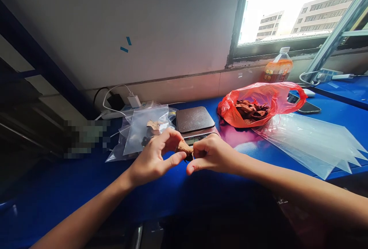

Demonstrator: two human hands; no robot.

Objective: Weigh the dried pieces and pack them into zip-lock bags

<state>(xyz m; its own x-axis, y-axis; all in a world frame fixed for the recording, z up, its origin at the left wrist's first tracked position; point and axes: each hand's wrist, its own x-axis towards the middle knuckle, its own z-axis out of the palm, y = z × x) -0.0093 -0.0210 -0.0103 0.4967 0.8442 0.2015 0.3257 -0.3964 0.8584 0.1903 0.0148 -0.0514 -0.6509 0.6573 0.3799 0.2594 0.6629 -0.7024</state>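
Note:
A dried, light-brown, husk-like piece [184, 148] with a dark underside is held between my two hands, in front of the scale. My left hand [156, 157] pinches its left side between thumb and fingers. At its right end, the curled fingers of my right hand [211, 152] grip the edge, with the thumb lower down. Just behind stands a digital kitchen scale [195, 118], its display partly covered by my right hand. Beyond my left hand lie clear zip bags [135, 130], with a pale brown piece [155, 126] in or on them.
A red plastic bag [230, 111] at the right holds several dark brown dried pieces [251, 111]. Flat clear bags [313, 141] fan out beside it. Behind are an orange-labelled bottle [278, 67], a phone [309, 107] and, at left, a white charger [133, 100] with cables.

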